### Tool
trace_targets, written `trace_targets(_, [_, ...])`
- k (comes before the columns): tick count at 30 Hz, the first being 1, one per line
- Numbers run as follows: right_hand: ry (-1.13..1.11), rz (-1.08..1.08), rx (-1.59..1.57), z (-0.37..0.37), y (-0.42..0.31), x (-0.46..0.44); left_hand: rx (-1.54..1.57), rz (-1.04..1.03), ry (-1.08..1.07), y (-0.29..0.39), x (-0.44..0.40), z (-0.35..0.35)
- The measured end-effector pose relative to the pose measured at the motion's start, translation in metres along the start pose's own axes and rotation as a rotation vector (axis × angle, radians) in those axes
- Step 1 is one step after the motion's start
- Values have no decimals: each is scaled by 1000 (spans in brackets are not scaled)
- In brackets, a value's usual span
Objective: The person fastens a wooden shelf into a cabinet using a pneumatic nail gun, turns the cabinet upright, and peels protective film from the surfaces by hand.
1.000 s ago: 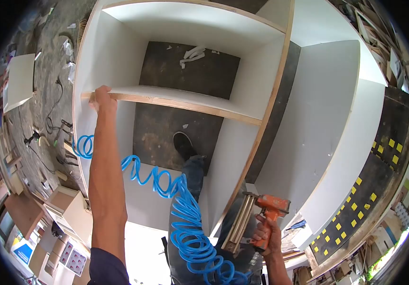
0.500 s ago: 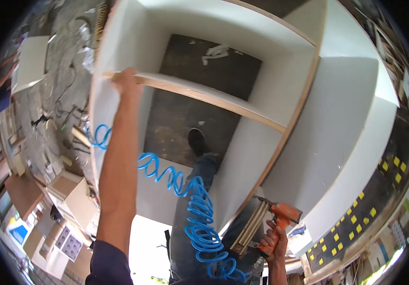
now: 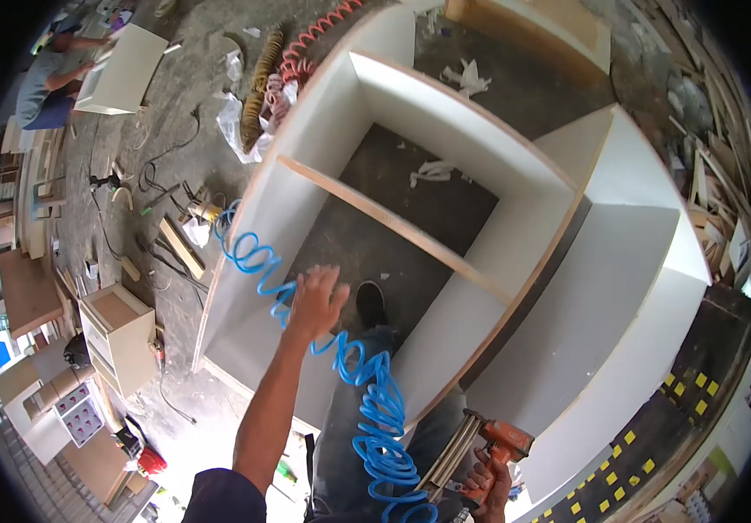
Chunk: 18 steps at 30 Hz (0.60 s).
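An orange pneumatic nail gun [image 3: 508, 438] is gripped by my right hand [image 3: 487, 481] at the lower right, beside my thigh. From the gun a blue coiled air hose [image 3: 380, 414] runs over my legs and across the cabinet's left side. My left hand [image 3: 316, 301], fingers spread and holding nothing, is over the opening of a white cabinet frame [image 3: 249, 253], close to the hose coils; whether it touches them I cannot tell. A cross panel with a bare wood edge [image 3: 384, 220] spans the frame beyond that hand. My shoe [image 3: 371, 303] is inside the frame.
A second white cabinet section [image 3: 567, 296] adjoins on the right. Beyond it lies a black board with yellow squares [image 3: 650, 466]. Tools and a wood strip [image 3: 182, 248] lie on the left floor, near a small cabinet [image 3: 122, 349]. Another person [image 3: 40, 83] handles a white box at upper left.
My left hand has let go of the cross panel's left end and drawn back toward me, fingers spread. The view has shifted; the nail gun stays in my right hand.
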State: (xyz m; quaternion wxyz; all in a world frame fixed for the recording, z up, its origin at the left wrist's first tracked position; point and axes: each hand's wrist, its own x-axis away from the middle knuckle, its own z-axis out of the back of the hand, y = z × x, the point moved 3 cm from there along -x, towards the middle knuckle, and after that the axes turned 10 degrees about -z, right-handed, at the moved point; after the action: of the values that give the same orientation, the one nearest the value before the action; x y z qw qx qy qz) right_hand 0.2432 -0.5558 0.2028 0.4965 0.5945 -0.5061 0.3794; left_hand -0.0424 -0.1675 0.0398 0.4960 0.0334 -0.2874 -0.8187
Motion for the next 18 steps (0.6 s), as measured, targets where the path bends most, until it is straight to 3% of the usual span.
trace_targets(5, [-52, 22, 81, -9, -18, 15, -155, 223, -497, 34, 98, 40])
trace_targets(7, [63, 21, 67, -12, -15, 46, -246, 209, -566, 33, 155, 55])
trace_targets(9, [-61, 78, 109, -19, -31, 21, -248, 239, -484, 8, 158, 58])
trace_targets(10, [-23, 74, 148, -39, -15, 64, -241, 264, -522, 5, 193, 89])
trace_targets(12, [-4, 137, 199, -64, -17, 59, -417, 322, -315, -31, 200, 94])
trace_targets(13, [34, 118, 206, -70, -6, 88, -361, 439, -326, -14, 213, 156])
trace_targets(14, [-37, 152, 283, -74, -8, 80, -356, 495, -265, -34, 213, 167])
trace_targets(15, [-107, 186, 362, -81, -10, 67, -316, 487, -232, -51, 205, 187])
trace_targets(16, [-35, 191, 325, -71, -2, 81, -289, 452, -176, -47, 223, 234])
trace_targets(18, [-56, 246, 327, -106, 16, 73, -210, 403, -53, -83, 219, 238])
